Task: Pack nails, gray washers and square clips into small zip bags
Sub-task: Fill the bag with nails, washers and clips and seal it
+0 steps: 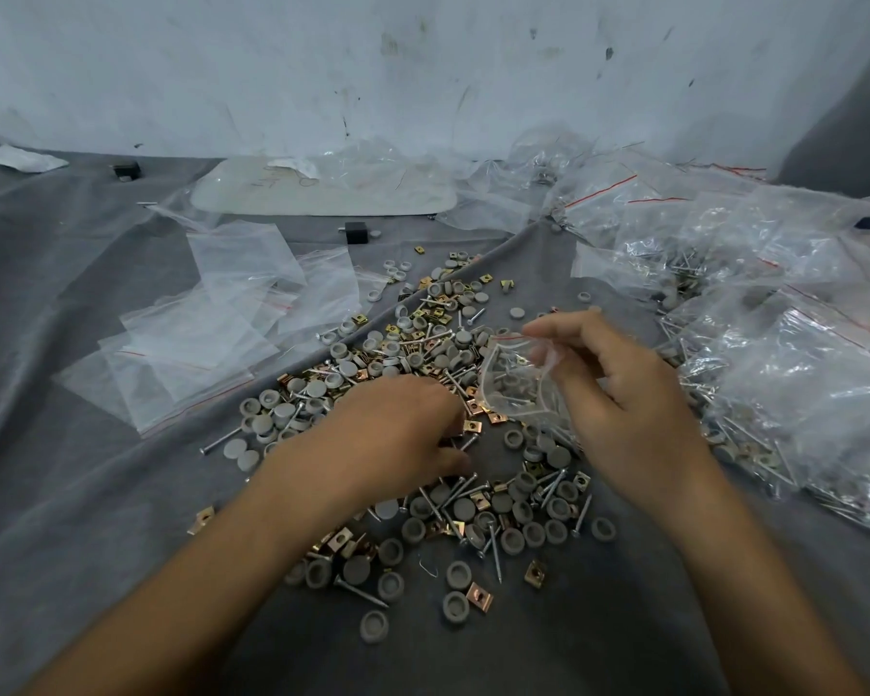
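A loose pile of gray washers (425, 344), nails (496, 552) and brass square clips (479, 597) is spread over the gray cloth (71, 484) in the middle. My right hand (619, 394) pinches the mouth of a small clear zip bag (516, 381) and holds it open just above the pile; a few gray washers show inside it. My left hand (398, 434) lies palm down on the pile to the left of the bag, fingers curled over parts near a brass clip. What it holds under the fingers is hidden.
Empty small zip bags (222, 334) with red seal lines lie at the left. Filled bags (784, 374) of nails and washers are heaped at the right. A white board (322, 193) under plastic lies by the back wall. Two small black blocks (355, 232) sit on the cloth.
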The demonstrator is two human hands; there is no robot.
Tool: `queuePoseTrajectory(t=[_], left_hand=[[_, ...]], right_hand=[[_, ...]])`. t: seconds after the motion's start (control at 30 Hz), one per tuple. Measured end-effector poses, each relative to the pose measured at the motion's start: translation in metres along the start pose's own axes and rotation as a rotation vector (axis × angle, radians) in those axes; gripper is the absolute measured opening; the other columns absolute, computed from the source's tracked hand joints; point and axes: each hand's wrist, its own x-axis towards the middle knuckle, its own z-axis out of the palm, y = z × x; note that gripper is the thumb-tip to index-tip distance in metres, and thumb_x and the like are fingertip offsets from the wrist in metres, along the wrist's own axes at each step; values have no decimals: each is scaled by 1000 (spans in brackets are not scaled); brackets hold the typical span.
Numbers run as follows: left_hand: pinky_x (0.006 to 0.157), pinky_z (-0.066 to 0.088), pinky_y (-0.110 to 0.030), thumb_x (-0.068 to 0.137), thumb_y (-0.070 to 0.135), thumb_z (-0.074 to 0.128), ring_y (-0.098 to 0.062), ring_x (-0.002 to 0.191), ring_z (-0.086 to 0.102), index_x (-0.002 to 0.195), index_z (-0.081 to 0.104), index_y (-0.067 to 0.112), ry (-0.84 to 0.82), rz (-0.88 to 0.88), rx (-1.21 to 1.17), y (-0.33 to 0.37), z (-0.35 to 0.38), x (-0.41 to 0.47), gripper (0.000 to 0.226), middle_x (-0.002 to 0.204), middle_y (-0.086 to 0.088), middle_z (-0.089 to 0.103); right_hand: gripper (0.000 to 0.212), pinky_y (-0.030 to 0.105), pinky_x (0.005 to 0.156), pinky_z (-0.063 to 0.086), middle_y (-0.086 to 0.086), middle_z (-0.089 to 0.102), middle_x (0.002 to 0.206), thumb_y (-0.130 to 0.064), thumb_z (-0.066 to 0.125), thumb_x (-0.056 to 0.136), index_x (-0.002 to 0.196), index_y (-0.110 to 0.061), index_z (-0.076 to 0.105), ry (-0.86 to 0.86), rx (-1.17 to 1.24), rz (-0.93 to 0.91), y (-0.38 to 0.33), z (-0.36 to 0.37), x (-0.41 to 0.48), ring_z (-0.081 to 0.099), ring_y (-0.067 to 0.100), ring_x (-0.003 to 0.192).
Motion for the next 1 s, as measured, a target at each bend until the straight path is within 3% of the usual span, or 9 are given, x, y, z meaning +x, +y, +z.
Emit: queuePoseTrajectory(t=[0.1, 0.23, 0.37, 0.6, 0.77, 1.0], left_hand=[[88, 49, -35, 91, 54, 64, -15, 105, 54, 114, 62, 30, -16, 15, -72, -1, 0, 1, 33, 110, 9, 59], [93, 49, -35, 92, 53, 63, -12, 110, 53, 121, 61, 35, -46, 61, -117, -4, 2, 4, 34, 116, 11, 54], [96, 48, -37, 92, 55, 63, -12, 113, 53, 127, 60, 36, -73, 89, -149, -9, 3, 3, 40, 121, 10, 54], [92, 50, -35, 92, 52, 64, -11, 108, 56, 123, 63, 34, -50, 130, -114, -6, 2, 2, 35, 117, 10, 59], [83, 47, -28, 93, 47, 64, -12, 102, 54, 114, 64, 31, -50, 158, -90, 4, 3, 3, 26, 113, 9, 57], [77, 35, -26, 97, 44, 61, -9, 97, 45, 109, 64, 27, -64, 174, -139, 1, 3, 5, 21, 112, 5, 51]], right_hand=[[28, 13, 54, 39, -10, 69, 95, -11, 53, 105, 113, -34, 67, 5, 7, -9, 0, 0, 0, 58, 7, 61], [28, 12, 61, 43, -12, 70, 97, -12, 53, 105, 113, -36, 66, 9, 3, -13, 2, 1, 0, 64, 6, 77], [27, 11, 60, 40, -11, 70, 97, -11, 53, 105, 115, -31, 68, 10, 9, -9, 3, 1, 0, 62, 3, 71], [28, 24, 65, 50, -13, 69, 97, -12, 53, 104, 114, -34, 67, 17, 7, -18, 0, 1, 0, 66, 9, 82], [27, 21, 74, 52, -14, 70, 99, -12, 53, 104, 114, -33, 67, 16, 2, -20, 0, 2, 0, 67, 4, 93], [29, 22, 75, 51, -13, 71, 100, -10, 53, 104, 112, -34, 67, 18, 1, -20, -1, 2, 0, 67, 4, 94]])
